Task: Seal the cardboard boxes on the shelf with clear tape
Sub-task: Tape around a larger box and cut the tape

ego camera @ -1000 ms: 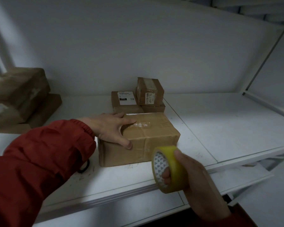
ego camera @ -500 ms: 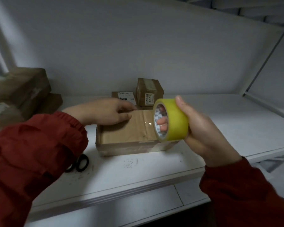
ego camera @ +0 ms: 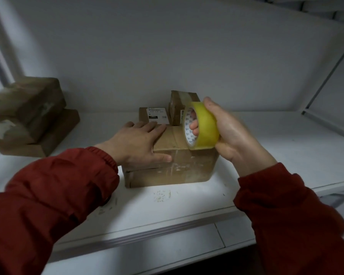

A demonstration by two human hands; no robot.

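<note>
Cardboard box (ego camera: pixel 184 167) (brown, creased) sits near the white shelf's (ego camera: pixel 286 147) front edge. The left hand (ego camera: pixel 137 144) lies flat and open on its top. The right hand (ego camera: pixel 229 135) grips a yellowish tape roll (ego camera: pixel 204 126) touching the box's right top edge.

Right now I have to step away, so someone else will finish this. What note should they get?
Left hand lies flat on the front box, pinning it to the shelf. Right hand grips the tape roll at the box's top right edge. Some tape already shows on its front. Three small boxes wait behind, more boxes far left; I cannot tell whether they are sealed.
</note>
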